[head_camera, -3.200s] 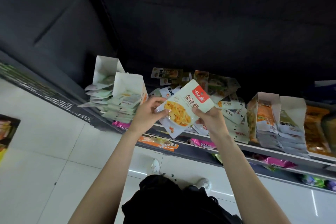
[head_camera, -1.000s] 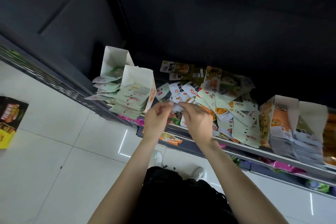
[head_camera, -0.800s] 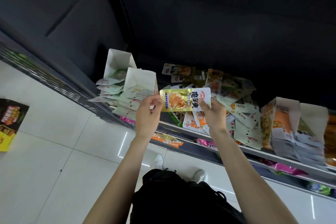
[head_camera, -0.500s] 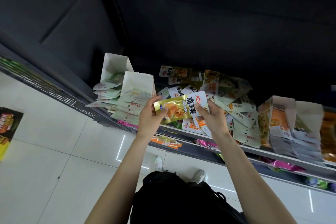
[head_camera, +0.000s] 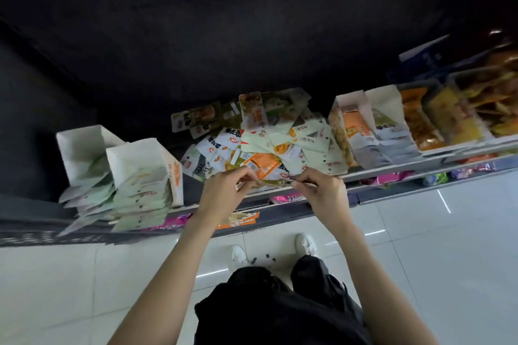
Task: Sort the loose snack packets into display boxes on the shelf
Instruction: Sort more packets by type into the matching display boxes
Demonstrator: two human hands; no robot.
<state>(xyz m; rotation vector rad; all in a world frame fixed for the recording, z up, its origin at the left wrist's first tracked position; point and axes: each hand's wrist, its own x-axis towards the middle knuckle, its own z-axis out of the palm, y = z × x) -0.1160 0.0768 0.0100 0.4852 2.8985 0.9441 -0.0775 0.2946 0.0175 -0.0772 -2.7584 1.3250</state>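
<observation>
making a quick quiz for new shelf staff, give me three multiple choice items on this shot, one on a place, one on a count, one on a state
1. Where does the loose pile of snack packets lie?
A. on the floor
B. on the shelf between the display boxes
C. inside a display box

2. How many white display boxes stand left of the pile?
A. two
B. four
C. none

3. What are the hands doing?
A. both hang open
B. only the right hand holds something
C. both pinch one greenish packet by its ends

Answers
1. B: the pile sits on the shelf, boxes on either side.
2. A: two white boxes with pale green packets stand there, side by side.
3. C: the left hand and right hand each pinch an end, just in front of the pile.
</observation>
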